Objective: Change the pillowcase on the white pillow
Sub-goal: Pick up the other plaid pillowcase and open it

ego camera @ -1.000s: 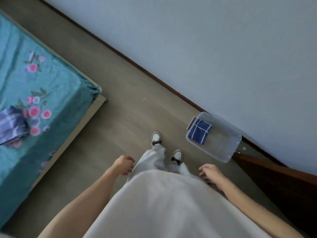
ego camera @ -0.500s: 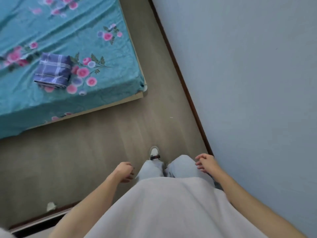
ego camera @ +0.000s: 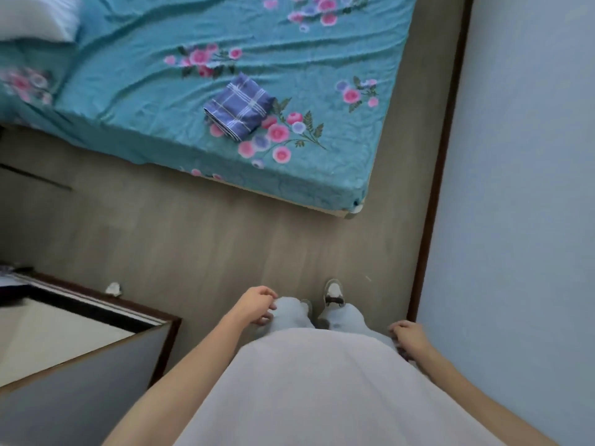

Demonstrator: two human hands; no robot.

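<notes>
Pillowcase lies folded on bed, pillow well apart; nothing begun. Left hand and right hand hang loosely curled, holding nothing.

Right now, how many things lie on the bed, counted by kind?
Pillow: 1
Folded plaid cloth: 1
Total: 2, both on the bed
</notes>
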